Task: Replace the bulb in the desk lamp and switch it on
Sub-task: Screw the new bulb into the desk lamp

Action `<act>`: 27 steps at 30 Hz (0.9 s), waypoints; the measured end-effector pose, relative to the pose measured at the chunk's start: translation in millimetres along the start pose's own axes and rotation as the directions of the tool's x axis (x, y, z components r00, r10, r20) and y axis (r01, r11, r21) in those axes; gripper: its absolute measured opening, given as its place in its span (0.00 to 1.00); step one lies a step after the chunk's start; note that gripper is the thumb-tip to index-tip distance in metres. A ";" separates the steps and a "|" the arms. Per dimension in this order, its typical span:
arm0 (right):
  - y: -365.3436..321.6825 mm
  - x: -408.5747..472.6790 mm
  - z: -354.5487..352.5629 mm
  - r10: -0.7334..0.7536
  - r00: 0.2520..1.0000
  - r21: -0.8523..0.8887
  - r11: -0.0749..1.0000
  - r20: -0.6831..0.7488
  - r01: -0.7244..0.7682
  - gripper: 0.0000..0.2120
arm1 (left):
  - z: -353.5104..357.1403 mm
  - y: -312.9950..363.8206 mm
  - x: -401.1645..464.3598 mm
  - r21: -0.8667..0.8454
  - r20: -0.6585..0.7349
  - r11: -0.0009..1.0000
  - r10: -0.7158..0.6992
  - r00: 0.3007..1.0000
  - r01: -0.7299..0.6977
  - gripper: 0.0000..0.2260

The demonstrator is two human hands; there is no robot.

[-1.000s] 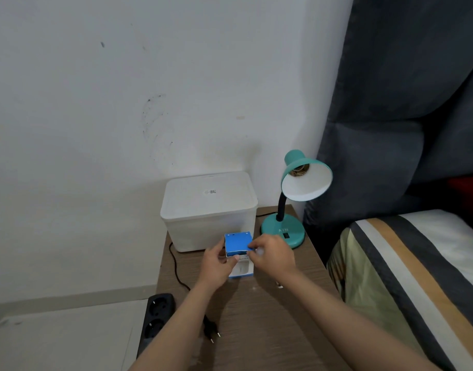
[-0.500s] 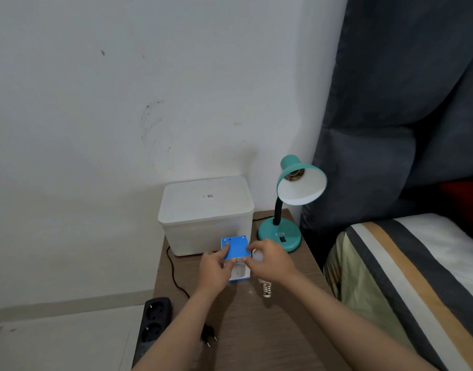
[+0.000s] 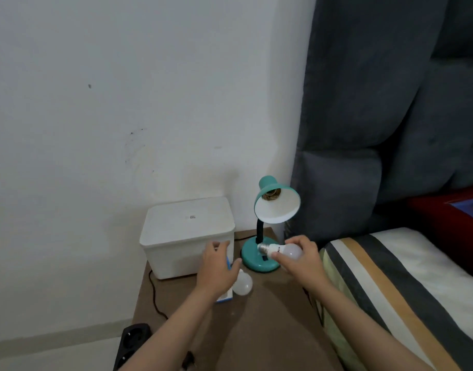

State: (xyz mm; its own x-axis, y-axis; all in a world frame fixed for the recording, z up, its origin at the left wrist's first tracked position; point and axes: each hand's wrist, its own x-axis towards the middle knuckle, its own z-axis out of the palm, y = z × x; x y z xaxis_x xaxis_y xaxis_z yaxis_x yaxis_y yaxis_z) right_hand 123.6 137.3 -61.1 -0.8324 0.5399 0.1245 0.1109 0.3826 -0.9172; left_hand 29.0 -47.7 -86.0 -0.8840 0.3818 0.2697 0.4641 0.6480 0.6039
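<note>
A white wall [image 3: 123, 103] is seen across the far left, and a dark grey padded headboard [image 3: 390, 89] fills the far right, with a bed in a striped cover [image 3: 390, 277] below it on the near right. A brown bedside table [image 3: 270, 317] is placed between wall and bed. At its far left a white lidded box [image 3: 187, 231] is set against the wall, and just to the right of it the teal desk lamp [image 3: 267, 218] is stood on its round base, its shade tilted toward the viewer so that the bare socket is shown inside. A black power strip [image 3: 131, 344] is laid on the floor at the near left of the table, and a black cord is run from behind the box over the table's left edge. The left hand [image 3: 216, 269] is curled around a blue and white bulb box [image 3: 226, 293], which is mostly hidden beneath it on the table in front of the white box. A white bulb [image 3: 243, 283] is lain on the table just to the right of that hand, touching the blue box. The right hand [image 3: 299, 258] is closed around a second white bulb [image 3: 281, 251], held in the air in front of the lamp base, with its metal screw end pointed left
</note>
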 end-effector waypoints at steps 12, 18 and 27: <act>-25.9 38.9 -10.3 -0.164 0.958 0.137 0.970 -0.235 0.200 0.24 | -8.1 79.3 65.4 0.012 -0.222 0.901 0.426 0.877 -0.434 0.25; -24.7 56.7 -0.2 -0.494 0.854 -0.170 0.867 -0.164 0.469 0.25 | -14.1 71.3 86.7 0.091 -0.145 0.876 0.483 0.864 -0.474 0.26; -19.4 77.0 19.4 -0.600 0.767 -0.455 0.762 -0.228 0.461 0.25 | -16.7 66.1 97.3 0.070 -0.117 0.852 0.524 0.844 -0.519 0.25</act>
State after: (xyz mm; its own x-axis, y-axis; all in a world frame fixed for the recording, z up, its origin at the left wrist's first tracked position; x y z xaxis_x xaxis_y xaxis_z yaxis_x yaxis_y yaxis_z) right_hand 46.7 156.9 -41.0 -0.5815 0.3555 0.7318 -0.0516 0.8815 -0.4693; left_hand -27.3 21.3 -7.3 -0.5091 0.5848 0.6316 0.8583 0.3999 0.3216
